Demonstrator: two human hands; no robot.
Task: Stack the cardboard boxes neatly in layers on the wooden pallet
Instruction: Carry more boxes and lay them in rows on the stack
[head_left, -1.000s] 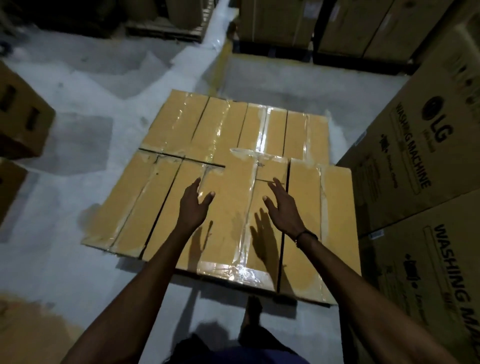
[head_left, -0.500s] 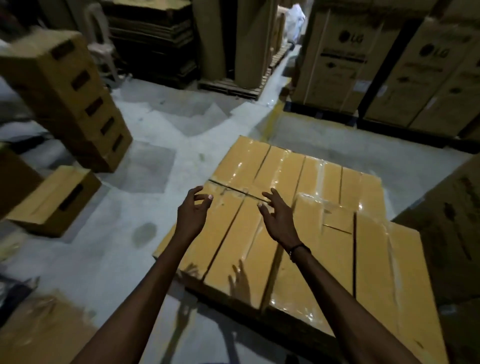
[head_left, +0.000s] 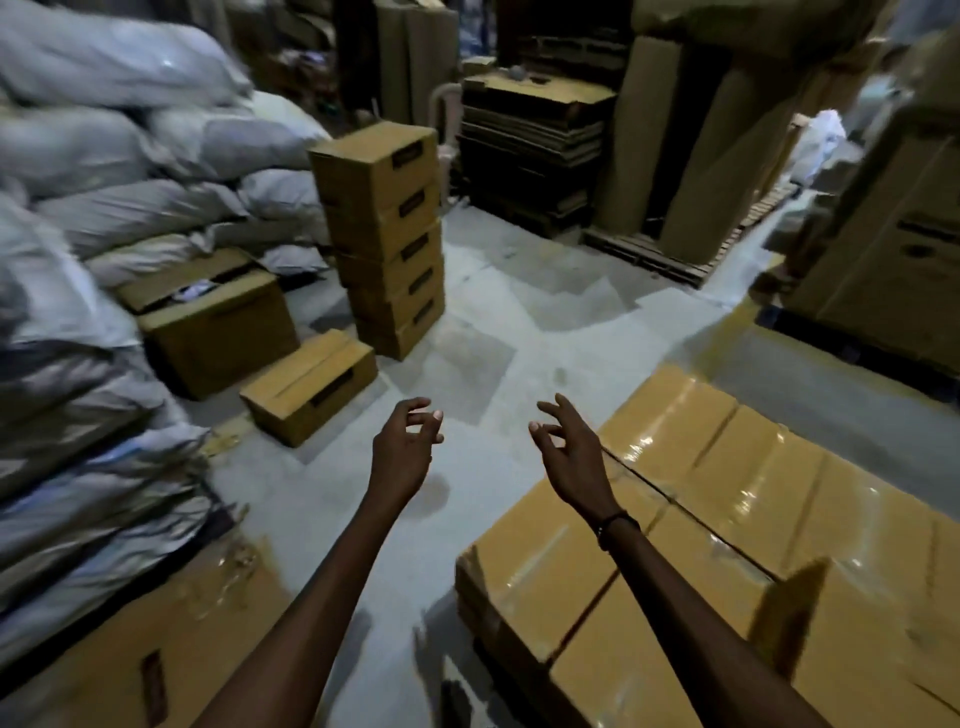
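A flat layer of taped cardboard boxes (head_left: 727, 519) fills the lower right; the pallet under it is hidden. My left hand (head_left: 402, 449) hovers over the bare floor, fingers loosely curled, holding nothing. My right hand (head_left: 569, 452) hangs just past the layer's near-left corner, fingers relaxed and empty. Ahead on the left a single low box (head_left: 309, 395) lies on the floor. Behind it rises a tall stack of boxes (head_left: 387, 239), and an opened larger box (head_left: 218, 317) stands to its left.
Grey sacks (head_left: 104, 208) are piled along the left side. A large box (head_left: 156, 649) lies at the lower left. Flattened cardboard (head_left: 535, 140) and tall cartons stand at the back, with a big carton (head_left: 893, 249) at right. Grey floor (head_left: 493, 332) lies between.
The view has swung left, away from the box layer toward the loose boxes. Both hands lifted off the layer and now hang in the air with curled fingers.
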